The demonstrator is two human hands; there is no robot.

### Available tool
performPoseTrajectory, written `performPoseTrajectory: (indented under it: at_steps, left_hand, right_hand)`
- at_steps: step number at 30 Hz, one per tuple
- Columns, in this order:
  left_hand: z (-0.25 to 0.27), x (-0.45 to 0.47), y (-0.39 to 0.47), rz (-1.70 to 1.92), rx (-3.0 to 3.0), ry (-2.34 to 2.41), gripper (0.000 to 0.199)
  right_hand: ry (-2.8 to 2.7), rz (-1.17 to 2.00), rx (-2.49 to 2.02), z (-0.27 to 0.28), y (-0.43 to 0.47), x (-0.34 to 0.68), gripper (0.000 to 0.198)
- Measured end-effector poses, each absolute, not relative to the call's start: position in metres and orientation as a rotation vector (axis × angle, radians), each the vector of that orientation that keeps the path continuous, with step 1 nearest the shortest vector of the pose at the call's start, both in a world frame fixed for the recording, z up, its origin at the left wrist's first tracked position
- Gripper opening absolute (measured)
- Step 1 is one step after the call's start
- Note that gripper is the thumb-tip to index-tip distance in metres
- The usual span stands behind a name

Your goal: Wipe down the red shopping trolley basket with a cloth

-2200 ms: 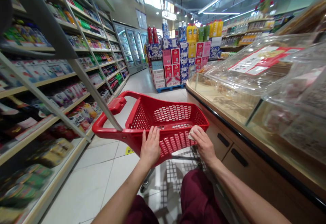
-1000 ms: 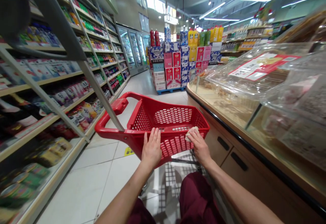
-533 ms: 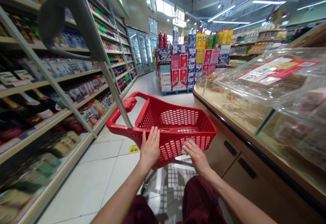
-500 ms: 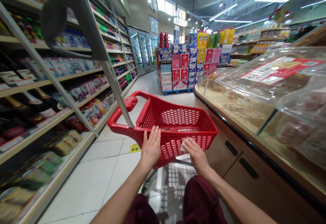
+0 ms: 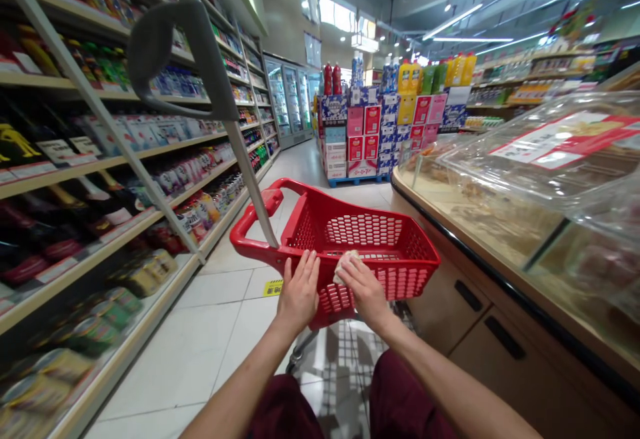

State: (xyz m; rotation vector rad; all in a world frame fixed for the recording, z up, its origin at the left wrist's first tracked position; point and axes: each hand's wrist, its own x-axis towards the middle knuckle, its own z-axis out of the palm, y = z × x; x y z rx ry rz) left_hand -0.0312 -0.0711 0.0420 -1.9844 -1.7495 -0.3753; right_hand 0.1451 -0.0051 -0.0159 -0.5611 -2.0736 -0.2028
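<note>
In front of me stands a red plastic shopping cart (image 5: 387, 267) with perforated walls; no goods show inside its basket. My left hand (image 5: 300, 292) lies flat against the near side wall just below the rim, its fingers stretched out and holding nothing. To its right, my right hand (image 5: 364, 289) presses a crumpled whitish cloth (image 5: 345, 267) against the same wall at the rim. The fingers cover much of the cloth. A grey upright pole with a dark grey loop handle (image 5: 220, 66) rises at the cart's left end.
Shelves of bottles and cans (image 5: 185, 152) line the left side. A glass-edged counter with clear plastic food boxes (image 5: 550, 139) stands close on the right. Stacked drink cartons (image 5: 364, 139) sit on a blue pallet ahead. A yellow floor sticker (image 5: 273, 288) is beside the cart.
My right hand has slid the cloth left and up along the cart's side to the rim, nearer my left hand. My left hand stays on the wall. The whole view has shifted slightly.
</note>
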Motion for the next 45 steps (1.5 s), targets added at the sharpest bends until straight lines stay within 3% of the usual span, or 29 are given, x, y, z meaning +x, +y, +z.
performPoseTrajectory:
  at_steps: [7,15,26,35,39,45]
  left_hand:
    - [0.054,-0.060,-0.090,-0.441,-1.876,-1.776,0.053]
    - [0.065,-0.094,-0.100,-0.548,-1.628,-1.903,0.063]
    - [0.081,-0.113,-0.092,-0.383,-1.648,-1.964,0.060]
    - [0.086,-0.128,-0.094,-0.366,-1.633,-1.988,0.065]
    - [0.085,-0.122,-0.095,-0.372,-1.608,-2.001,0.068]
    - [0.084,-0.121,-0.097,-0.353,-1.594,-2.032,0.069]
  right_hand:
    - [-2.093,-0.172,-0.482,-0.003,-0.011,0.116,0.035]
    - [-2.157,-0.152,-0.359,0.009,-0.023,0.077,0.029]
    - [-2.201,-0.224,-0.241,0.021,-0.032,0.041,0.022]
    - [-2.356,-0.615,0.227,0.132,0.011,0.014,0.021]
    - [-2.212,-0.596,0.143,0.199,0.019,0.007,0.026]
    - [-2.261,-0.790,0.309,0.185,0.012,0.010,0.026]
